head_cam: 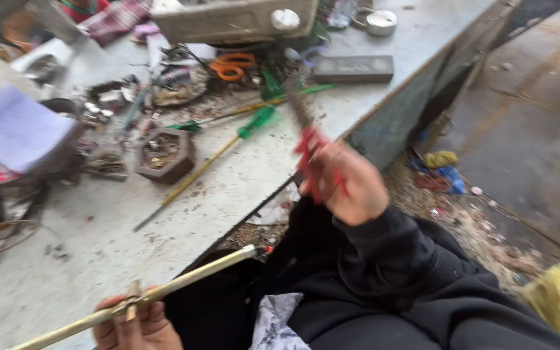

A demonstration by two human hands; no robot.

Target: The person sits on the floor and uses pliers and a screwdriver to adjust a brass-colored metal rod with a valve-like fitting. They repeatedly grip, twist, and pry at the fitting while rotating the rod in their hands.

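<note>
Brass-coloured rod (163,288): we have it lying slantwise across the lap at bottom left, near end pinned in our left hand (134,324), fingers curled over it where a small cross-piece sits, far tip pointing up toward the tabletop (228,188) edge; low grip likely keeps it steady. Our right hand (345,185) is raised over the tabletop edge, fist closed round a red-handled tool (309,152) whose dark shaft sticks up; it's motion-blurred, so we can't tell the tool type. Tabletop is grey, cluttered: two green-handled screwdrivers (254,123) lie flat within reach, orange-handled scissors (231,65) further back, a hexagonal wooden tray (163,155) corrals small parts so they don't scatter. Packages: a flat dark rectangular box (352,68) with pale print near the far edge, small round metal tin (381,23) behind it, pale blue paper pad (14,129) at left, big beige casing (234,19) at the back. Print is too blurred to make out
</note>
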